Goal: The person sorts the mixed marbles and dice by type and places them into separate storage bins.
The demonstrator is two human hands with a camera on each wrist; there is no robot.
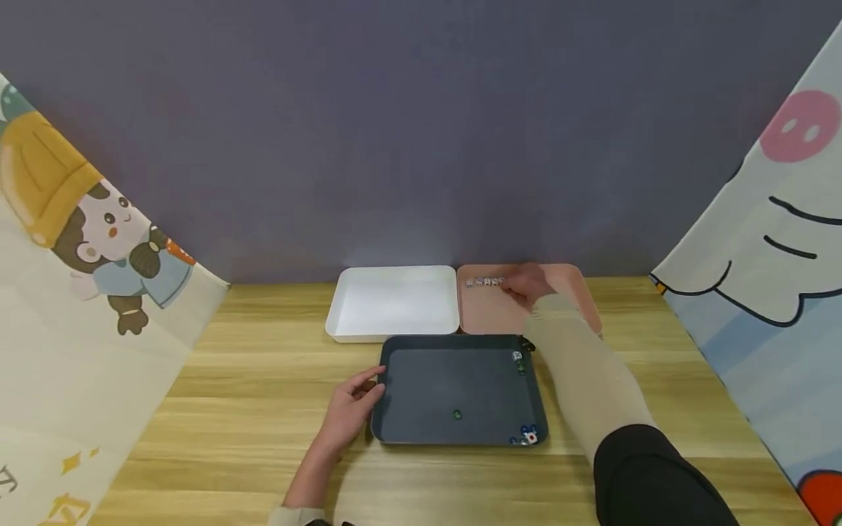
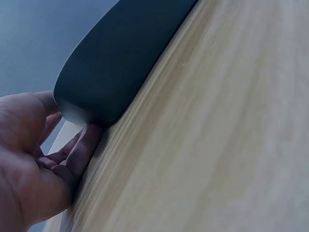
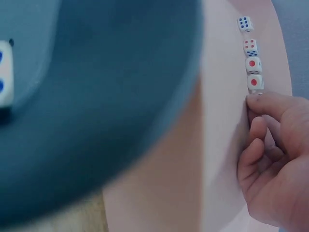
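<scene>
In the pink tray [image 1: 483, 310], a row of white dice [image 3: 254, 65] with red and blue pips runs along the far side. My right hand [image 1: 528, 283] is at the row's right end, pinching a die [image 3: 259, 93] mostly hidden by the thumb and fingertips. My left hand [image 1: 350, 410] holds the left edge of the dark grey tray [image 1: 454, 341], with fingers at its rim and outer wall. Inside that tray lie a white die [image 1: 517, 356], green pieces [image 1: 457, 414], and a cluster of blue pieces [image 1: 526, 429] with a red-pipped die [image 1: 530, 437].
A white tray [image 1: 395, 299] stands left of the pink one, behind the dark tray. All three sit on a wood-grain table [image 1: 263, 409]. A grey wall [image 1: 421, 146] rises behind, with printed cartoon panels at both sides. A small black object [image 1: 528, 345] shows near the dark tray's far right corner.
</scene>
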